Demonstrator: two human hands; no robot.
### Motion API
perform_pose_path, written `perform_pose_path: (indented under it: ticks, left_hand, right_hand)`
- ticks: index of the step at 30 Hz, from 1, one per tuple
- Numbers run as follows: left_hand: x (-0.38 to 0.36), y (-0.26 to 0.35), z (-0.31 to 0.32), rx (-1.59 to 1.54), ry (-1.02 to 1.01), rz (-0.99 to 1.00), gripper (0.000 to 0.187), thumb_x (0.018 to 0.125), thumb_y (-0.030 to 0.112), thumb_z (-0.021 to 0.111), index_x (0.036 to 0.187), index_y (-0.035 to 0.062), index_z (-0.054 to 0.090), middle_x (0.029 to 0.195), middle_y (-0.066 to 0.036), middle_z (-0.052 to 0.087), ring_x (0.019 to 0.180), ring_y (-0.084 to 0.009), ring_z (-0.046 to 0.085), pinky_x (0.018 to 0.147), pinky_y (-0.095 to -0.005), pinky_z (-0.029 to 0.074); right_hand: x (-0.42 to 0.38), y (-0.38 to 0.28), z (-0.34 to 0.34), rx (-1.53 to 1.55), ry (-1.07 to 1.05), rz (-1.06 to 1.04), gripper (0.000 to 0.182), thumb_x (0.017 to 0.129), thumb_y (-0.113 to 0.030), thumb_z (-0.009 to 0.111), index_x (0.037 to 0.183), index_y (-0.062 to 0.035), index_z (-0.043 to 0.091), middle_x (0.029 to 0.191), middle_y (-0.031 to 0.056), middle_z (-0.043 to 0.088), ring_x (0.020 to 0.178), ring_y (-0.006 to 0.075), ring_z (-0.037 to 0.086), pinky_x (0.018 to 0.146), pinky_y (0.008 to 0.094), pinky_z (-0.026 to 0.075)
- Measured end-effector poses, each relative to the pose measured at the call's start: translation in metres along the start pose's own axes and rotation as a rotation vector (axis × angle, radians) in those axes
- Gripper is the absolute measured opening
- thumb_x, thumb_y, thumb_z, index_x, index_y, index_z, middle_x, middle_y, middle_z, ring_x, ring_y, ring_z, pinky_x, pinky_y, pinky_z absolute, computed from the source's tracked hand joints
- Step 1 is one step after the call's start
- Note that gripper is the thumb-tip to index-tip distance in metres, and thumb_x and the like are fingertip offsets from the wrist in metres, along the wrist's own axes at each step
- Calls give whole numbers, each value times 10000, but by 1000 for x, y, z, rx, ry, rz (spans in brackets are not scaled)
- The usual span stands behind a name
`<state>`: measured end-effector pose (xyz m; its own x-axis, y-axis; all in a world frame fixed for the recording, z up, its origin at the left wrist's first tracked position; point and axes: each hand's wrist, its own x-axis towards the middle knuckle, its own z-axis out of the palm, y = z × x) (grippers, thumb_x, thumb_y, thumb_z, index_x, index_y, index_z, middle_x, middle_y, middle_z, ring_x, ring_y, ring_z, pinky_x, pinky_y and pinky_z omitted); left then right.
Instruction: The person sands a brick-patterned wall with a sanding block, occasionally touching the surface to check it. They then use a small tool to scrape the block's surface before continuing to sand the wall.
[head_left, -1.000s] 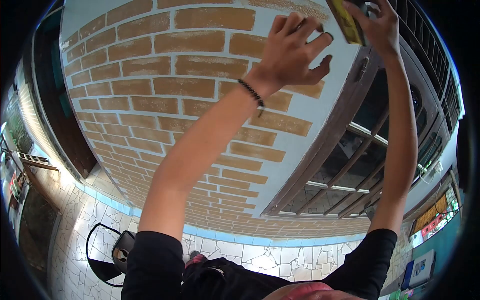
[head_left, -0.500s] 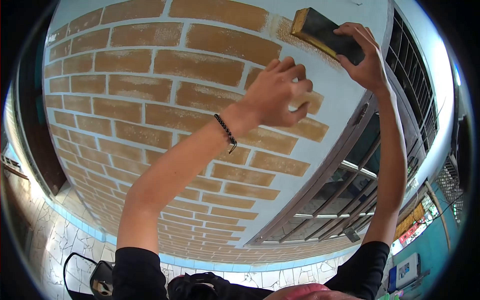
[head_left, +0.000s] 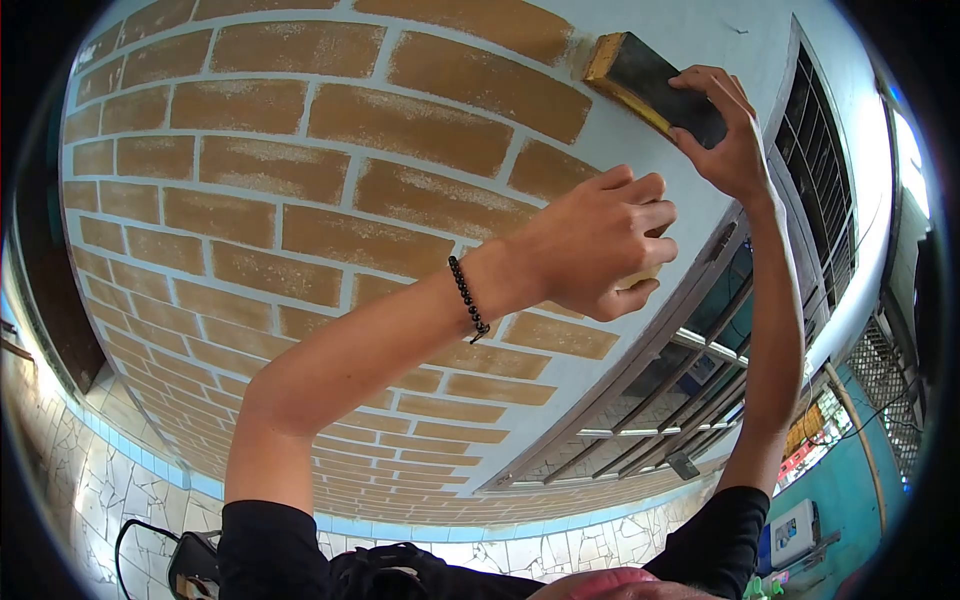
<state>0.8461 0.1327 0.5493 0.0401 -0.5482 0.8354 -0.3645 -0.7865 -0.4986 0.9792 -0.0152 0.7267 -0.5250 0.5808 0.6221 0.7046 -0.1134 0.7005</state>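
My right hand (head_left: 728, 130) grips a block (head_left: 655, 85) with a dark flat face and a yellowish edge, thumb below and fingers above. The block is at the upper right of the brick-patterned wall (head_left: 450, 75); whether it touches the wall is unclear. Lower and to the left, my left hand (head_left: 610, 240) is in front of the wall with curled fingers, its back towards the camera. Its palm is hidden, so anything inside cannot be made out. A black beaded bracelet (head_left: 466, 297) circles that wrist.
A barred window (head_left: 690, 400) is at the right, beside a dark grille (head_left: 815, 150). Pale cracked-pattern floor tiles (head_left: 480, 553) run along the wall's foot. A black bag-like object (head_left: 193, 570) is at the lower left. A teal wall (head_left: 850, 500) stands at the lower right.
My left hand has moved down and to the right, its fingers more tightly curled. My right hand and the block have shifted slightly down in view, and the wall pattern has shifted too.
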Motion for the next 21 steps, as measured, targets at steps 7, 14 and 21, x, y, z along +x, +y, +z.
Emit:
perform_pose_path:
  ticks: [7,14,21]
  left_hand:
    - [-8,-2,-7,9,4,-20,218,769,274,778,848,83,712,952,-49,630,1019,-235,532,900,-382,438]
    - [-13,-4,-11,-11,19,-34,224,768,279,783,852,81,720,911,-44,616,1005,-238,529,893,-386,439]
    - [-11,-4,-8,7,-29,-49,254,760,279,790,892,74,718,935,-54,629,1018,-244,542,889,-394,459]
  right_hand:
    - [1,0,5,-24,-12,16,497,719,-42,795,1191,-148,682,1206,54,649,1147,284,604,1063,395,488]
    - [-1,1,8,-24,-14,32,505,721,-44,798,1198,-157,678,1220,48,648,1170,282,598,1080,402,489]
    - [-2,5,8,-22,-24,19,501,725,-33,782,1200,-148,672,1223,58,642,1183,292,590,1084,403,471]
